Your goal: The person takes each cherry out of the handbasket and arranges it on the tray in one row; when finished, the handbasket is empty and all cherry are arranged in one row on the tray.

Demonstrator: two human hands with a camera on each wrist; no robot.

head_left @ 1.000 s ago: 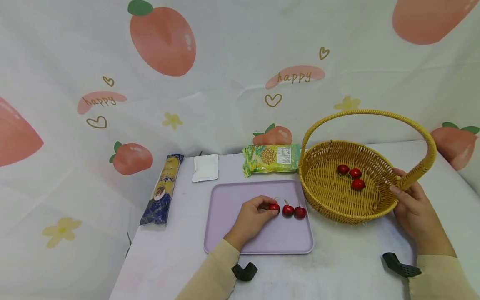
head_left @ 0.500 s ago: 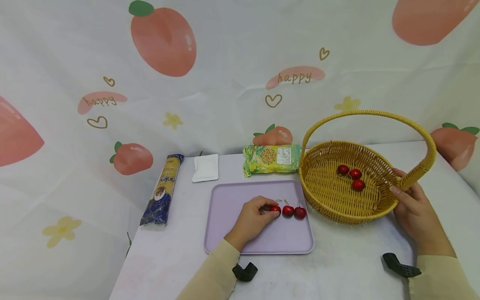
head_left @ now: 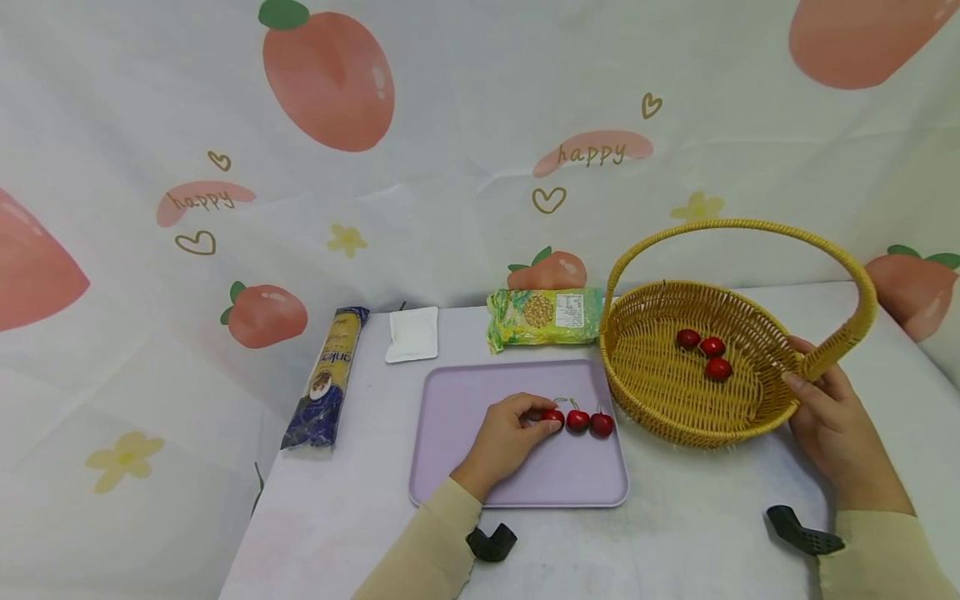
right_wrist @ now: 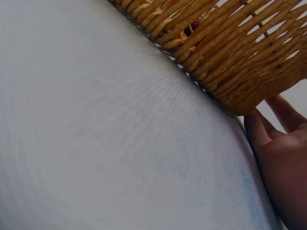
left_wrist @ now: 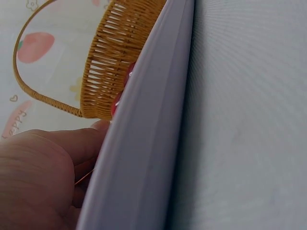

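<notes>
Centre-frame cherry (head_left: 554, 417), likely light, slick, bruisable, best held mid-body: your left grip (head_left: 504, 437) is pinching it, right grip (head_left: 838, 429) clasping basket (head_left: 660, 382).

Soft, even light fills the head view, with small glints on the cherries (head_left: 577, 421) and faint shadow beside the right sleeve (head_left: 873, 550); both wrist views are dimmer, the table (left_wrist: 249, 120) blurred

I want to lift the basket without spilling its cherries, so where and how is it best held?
Probably by the top of the handle, from above: it arches over the basket from side to side, no hand covers its top, and the cherries lie lower, inside.
</notes>
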